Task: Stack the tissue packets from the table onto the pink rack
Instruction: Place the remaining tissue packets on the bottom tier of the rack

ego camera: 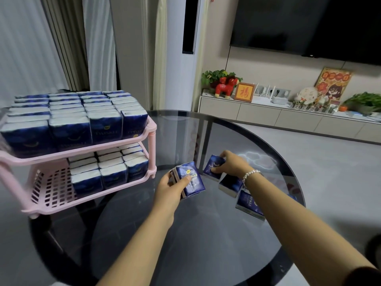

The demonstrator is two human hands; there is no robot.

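Tissue packets fill the pink rack (82, 150) at the far left of my view: the top shelf is packed with upright rows, and the lower shelf holds rows on its right part, its slotted floor bare toward the left. The rack stands on the dark round glass counter (185, 234).

My left hand (168, 188) grips a small stack of packets (190, 180), thumb on the blue printed face and fingers (172, 178) curled round the far side; the stack is tilted and sits just right of the rack's lower shelf. My right hand (228, 164) curls over another packet (212, 167), fingers on its top edge, thumb low on its face; I cannot tell whether that packet has left the glass. A beaded bracelet (250, 175) circles that wrist.

Just nearer than my right-hand fingers, a second loose packet (231, 184) lies partly under the wrist, and a third packet (248, 203) rests under the forearm, closest to me.
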